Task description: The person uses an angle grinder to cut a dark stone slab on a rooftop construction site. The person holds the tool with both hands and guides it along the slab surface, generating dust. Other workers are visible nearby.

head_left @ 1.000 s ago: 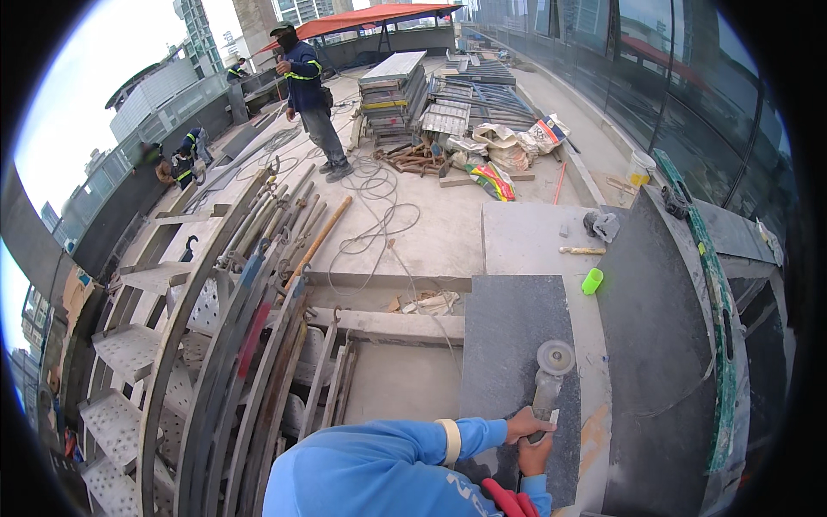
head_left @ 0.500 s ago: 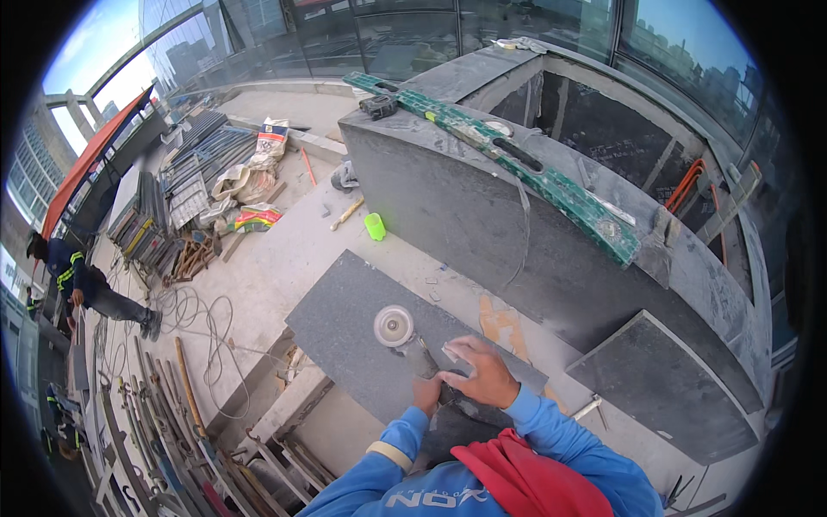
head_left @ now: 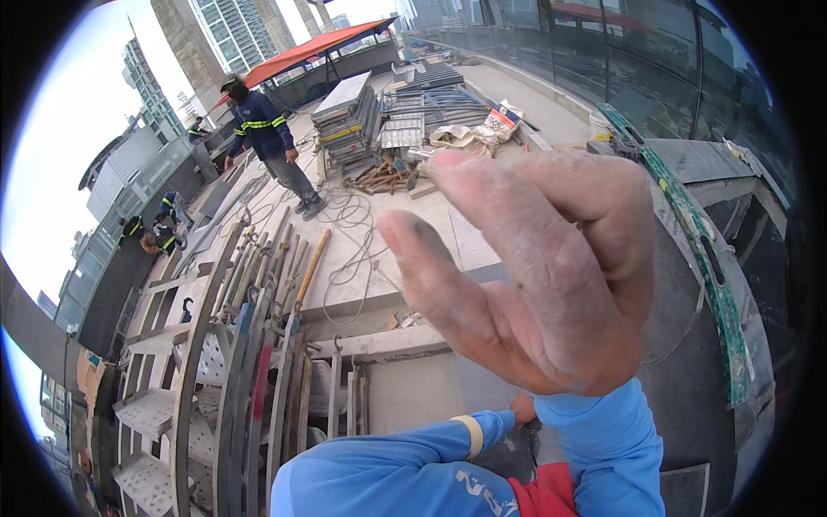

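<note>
My right hand (head_left: 551, 267) is raised close in front of the view, blue sleeve below it. Its thumb and index finger stand apart with a gap between them, the other fingers curl inward, and nothing shows in it. Low down, my left hand (head_left: 523, 408) is mostly covered by the right sleeve, so its fingers and anything in them are hidden. Near it, part of a dark grey stone slab (head_left: 484, 383) shows behind my right hand. The angle grinder seen earlier is out of sight.
A long green level (head_left: 689, 211) lies on the grey stone ledge at right. Metal frames and poles (head_left: 245, 345) crowd the left, beside loose cables (head_left: 349, 258). A person in a reflective-striped jacket (head_left: 263, 129) stands beyond; stacked panels (head_left: 349, 121) are behind.
The view has swung left and up. My right hand has risen from beside the angle grinder toward the camera. My left hand, earlier on the grinder, is now mostly hidden.
</note>
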A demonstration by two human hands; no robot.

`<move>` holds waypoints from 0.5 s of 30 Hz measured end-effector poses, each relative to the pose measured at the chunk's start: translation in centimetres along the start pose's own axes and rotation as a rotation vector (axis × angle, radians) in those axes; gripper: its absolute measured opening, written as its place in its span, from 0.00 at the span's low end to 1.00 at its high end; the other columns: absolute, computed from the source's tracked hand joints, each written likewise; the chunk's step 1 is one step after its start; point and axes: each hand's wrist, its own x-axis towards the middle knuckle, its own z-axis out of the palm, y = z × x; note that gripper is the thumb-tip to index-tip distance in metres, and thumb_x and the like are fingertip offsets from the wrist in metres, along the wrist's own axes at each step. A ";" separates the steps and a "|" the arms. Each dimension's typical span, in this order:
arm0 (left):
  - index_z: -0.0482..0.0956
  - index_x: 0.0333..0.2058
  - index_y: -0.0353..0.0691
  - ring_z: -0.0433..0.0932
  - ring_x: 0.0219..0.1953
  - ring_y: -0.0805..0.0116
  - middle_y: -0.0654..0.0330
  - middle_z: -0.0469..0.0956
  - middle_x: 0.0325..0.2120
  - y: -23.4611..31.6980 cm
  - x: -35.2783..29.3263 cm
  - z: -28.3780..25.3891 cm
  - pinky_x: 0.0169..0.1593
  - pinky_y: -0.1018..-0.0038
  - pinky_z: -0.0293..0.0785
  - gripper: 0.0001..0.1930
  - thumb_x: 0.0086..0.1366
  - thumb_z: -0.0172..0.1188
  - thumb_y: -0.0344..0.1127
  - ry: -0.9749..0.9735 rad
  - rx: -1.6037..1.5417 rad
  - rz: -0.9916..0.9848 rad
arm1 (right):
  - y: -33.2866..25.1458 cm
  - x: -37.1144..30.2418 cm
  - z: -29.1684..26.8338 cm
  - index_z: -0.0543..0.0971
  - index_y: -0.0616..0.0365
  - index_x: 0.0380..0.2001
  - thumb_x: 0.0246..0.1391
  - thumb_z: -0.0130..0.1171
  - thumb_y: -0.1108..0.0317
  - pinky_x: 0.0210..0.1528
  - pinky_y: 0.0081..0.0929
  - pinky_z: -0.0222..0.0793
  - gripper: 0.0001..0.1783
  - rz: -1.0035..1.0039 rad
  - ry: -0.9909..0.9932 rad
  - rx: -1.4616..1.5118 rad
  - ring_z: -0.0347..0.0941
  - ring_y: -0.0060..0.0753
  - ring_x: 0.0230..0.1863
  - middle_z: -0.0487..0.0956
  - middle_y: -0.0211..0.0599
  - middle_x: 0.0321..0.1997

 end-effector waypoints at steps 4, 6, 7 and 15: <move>0.85 0.46 0.27 0.87 0.41 0.57 0.46 0.87 0.39 1.4 -0.7 -0.2 0.46 0.59 0.81 0.26 0.56 0.75 0.45 -0.090 -0.069 -0.018 | 0.5 0.4 3.8 0.84 0.56 0.53 0.39 0.86 0.76 0.33 0.22 0.73 0.34 -0.026 0.010 0.078 0.75 0.26 0.39 0.77 0.33 0.45; 0.85 0.46 0.28 0.87 0.40 0.58 0.48 0.87 0.39 2.0 -0.9 -0.3 0.46 0.60 0.81 0.25 0.57 0.74 0.44 -0.129 -0.097 -0.027 | 0.4 0.2 3.6 0.84 0.56 0.53 0.38 0.86 0.76 0.33 0.23 0.72 0.35 -0.020 -0.055 0.088 0.74 0.27 0.38 0.76 0.33 0.45; 0.85 0.46 0.29 0.86 0.40 0.59 0.48 0.87 0.38 2.1 -1.1 -0.6 0.46 0.60 0.81 0.25 0.57 0.74 0.44 -0.125 -0.107 -0.027 | 0.5 -0.2 3.3 0.84 0.56 0.54 0.38 0.85 0.76 0.32 0.24 0.72 0.35 -0.016 -0.087 0.093 0.74 0.27 0.38 0.76 0.33 0.45; 0.84 0.48 0.33 0.84 0.40 0.62 0.53 0.86 0.37 3.5 -2.3 -2.1 0.47 0.62 0.80 0.23 0.58 0.73 0.42 -0.151 -0.163 -0.012 | -5.8 -16.2 -9.2 0.84 0.59 0.50 0.43 0.78 0.75 0.27 0.36 0.70 0.27 0.474 -0.597 -0.234 0.75 0.34 0.29 0.77 0.37 0.39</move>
